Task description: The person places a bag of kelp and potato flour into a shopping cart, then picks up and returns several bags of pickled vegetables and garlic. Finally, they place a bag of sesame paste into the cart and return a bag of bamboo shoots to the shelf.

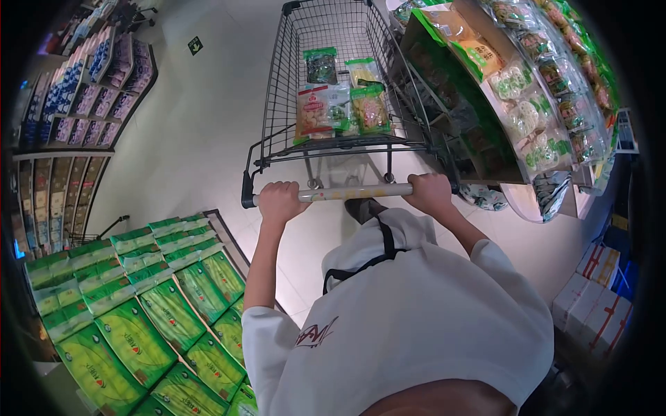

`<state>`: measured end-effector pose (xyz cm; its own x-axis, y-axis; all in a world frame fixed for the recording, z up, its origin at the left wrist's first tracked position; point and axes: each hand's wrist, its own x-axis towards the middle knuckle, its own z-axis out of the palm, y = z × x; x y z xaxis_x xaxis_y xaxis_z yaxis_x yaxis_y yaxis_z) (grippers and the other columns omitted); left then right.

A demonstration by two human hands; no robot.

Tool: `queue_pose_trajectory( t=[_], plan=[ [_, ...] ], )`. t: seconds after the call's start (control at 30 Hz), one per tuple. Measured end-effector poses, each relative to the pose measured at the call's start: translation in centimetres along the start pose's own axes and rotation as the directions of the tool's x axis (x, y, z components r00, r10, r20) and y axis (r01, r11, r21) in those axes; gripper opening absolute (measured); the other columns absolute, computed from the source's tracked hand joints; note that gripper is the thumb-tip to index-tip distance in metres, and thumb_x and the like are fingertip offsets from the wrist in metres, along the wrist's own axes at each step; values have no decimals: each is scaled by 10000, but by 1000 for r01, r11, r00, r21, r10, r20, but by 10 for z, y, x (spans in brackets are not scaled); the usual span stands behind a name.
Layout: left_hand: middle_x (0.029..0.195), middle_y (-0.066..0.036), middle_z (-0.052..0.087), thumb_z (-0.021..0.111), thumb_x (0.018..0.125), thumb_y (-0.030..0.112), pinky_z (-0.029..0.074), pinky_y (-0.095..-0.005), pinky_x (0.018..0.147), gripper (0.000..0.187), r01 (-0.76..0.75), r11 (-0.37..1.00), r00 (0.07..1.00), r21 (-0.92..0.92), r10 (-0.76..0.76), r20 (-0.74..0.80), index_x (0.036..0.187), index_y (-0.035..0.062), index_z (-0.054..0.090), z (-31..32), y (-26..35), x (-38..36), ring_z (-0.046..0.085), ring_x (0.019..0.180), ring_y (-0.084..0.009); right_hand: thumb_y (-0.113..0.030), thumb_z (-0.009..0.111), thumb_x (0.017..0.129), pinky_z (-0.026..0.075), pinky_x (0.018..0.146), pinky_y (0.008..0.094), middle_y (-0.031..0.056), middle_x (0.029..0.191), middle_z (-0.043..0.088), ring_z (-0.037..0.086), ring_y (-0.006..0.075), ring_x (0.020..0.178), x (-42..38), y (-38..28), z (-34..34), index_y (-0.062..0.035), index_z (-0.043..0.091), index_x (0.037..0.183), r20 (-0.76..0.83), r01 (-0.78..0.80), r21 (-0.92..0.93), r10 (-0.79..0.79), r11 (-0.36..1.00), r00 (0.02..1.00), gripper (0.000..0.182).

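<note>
My left hand (pixel 279 202) is wrapped round the left end of the shopping cart handle (pixel 357 193). Round its right end, my right hand (pixel 429 192) is closed too. Ahead of the handle stands the wire shopping cart (pixel 269 97). Several bagged goods lie in the near part of its basket: a dark bag with a green top (pixel 320 67), a red and white bag (pixel 313 104), a green-edged bag with pinkish contents (pixel 370 111) and a yellowish bag (pixel 362 70) partly covered by others.
On the right, close beside the cart, is a display stand with packaged food (pixel 527 114). Green packs (pixel 135 336) are stacked at the lower left. Shelves of goods (pixel 87 97) line the far left. White boxes (pixel 590 305) sit at the right. Pale floor (pixel 187 132) runs left of the cart.
</note>
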<state>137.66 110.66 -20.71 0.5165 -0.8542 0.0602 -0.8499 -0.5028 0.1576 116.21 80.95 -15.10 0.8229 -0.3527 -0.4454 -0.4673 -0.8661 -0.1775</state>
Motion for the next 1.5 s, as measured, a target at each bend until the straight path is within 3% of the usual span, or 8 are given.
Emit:
queue_pose_trajectory(
  t=[0.33, 0.53, 0.73, 0.83, 1.07, 1.23, 1.37, 1.5],
  plan=[
    [535, -27, 559, 800, 604, 481, 459, -357, 533, 424, -39, 999, 999, 9, 39, -5, 567, 133, 560, 5, -66, 44, 581, 518, -225, -358, 675, 760, 524, 549, 415, 103, 613, 653, 674, 299, 589, 59, -26, -2, -114, 689, 742, -113, 70, 42, -65, 997, 991, 245],
    [544, -26, 554, 795, 613, 472, 461, -359, 523, 422, -43, 999, 998, 9, 44, -52, 573, 134, 546, 2, -94, 69, 586, 518, -220, -343, 682, 762, 523, 554, 408, 94, 615, 654, 676, 288, 591, 92, -41, -11, -107, 690, 748, -98, 64, 51, -59, 997, 993, 237],
    [517, -20, 533, 776, 700, 470, 450, -353, 504, 452, -78, 997, 994, -15, 77, -76, 541, 140, 511, 13, -133, 95, 569, 489, -213, -300, 706, 704, 521, 585, 409, 80, 620, 639, 661, 287, 607, 129, -58, -18, -115, 675, 721, -51, -5, 46, 7, 999, 999, 188],
    [503, -21, 523, 764, 736, 471, 430, -347, 488, 471, -90, 995, 994, -46, 86, -71, 530, 140, 499, 13, -151, 111, 553, 471, -214, -381, 711, 747, 517, 551, 395, 77, 591, 635, 659, 279, 567, 146, -67, -21, -108, 654, 659, -117, 16, 35, -12, 999, 993, 292],
    [503, -22, 520, 753, 754, 440, 407, -348, 489, 449, -152, 982, 988, -115, 152, -13, 534, 135, 509, 23, -189, 150, 546, 473, -210, -375, 703, 721, 516, 566, 404, 75, 582, 620, 655, 287, 576, 187, -79, -31, -123, 647, 657, -61, -83, 10, 83, 997, 995, 266],
    [504, -28, 520, 747, 766, 420, 402, -340, 485, 429, -211, 961, 977, -176, 205, -53, 548, 130, 518, 31, -219, 181, 538, 468, -214, -351, 709, 697, 497, 557, 416, 78, 577, 610, 636, 298, 563, 218, -91, -38, -123, 642, 657, -37, -156, 23, 157, 987, 987, 241],
    [502, -22, 507, 751, 764, 410, 400, -337, 482, 424, -240, 956, 970, -169, 233, -64, 550, 133, 511, 36, -241, 203, 535, 466, -212, -282, 705, 660, 480, 532, 420, 81, 571, 598, 621, 306, 558, 241, -100, -43, -112, 614, 628, -142, -136, 39, 140, 990, 980, 196],
    [503, -23, 507, 762, 752, 414, 401, -335, 482, 431, -269, 949, 962, -165, 258, -88, 549, 133, 506, 40, -264, 234, 536, 466, -212, -323, 698, 690, 496, 546, 411, 66, 571, 608, 630, 289, 550, 267, -103, -41, -128, 634, 658, -156, -155, 32, 158, 987, 975, 209]
  ],
)
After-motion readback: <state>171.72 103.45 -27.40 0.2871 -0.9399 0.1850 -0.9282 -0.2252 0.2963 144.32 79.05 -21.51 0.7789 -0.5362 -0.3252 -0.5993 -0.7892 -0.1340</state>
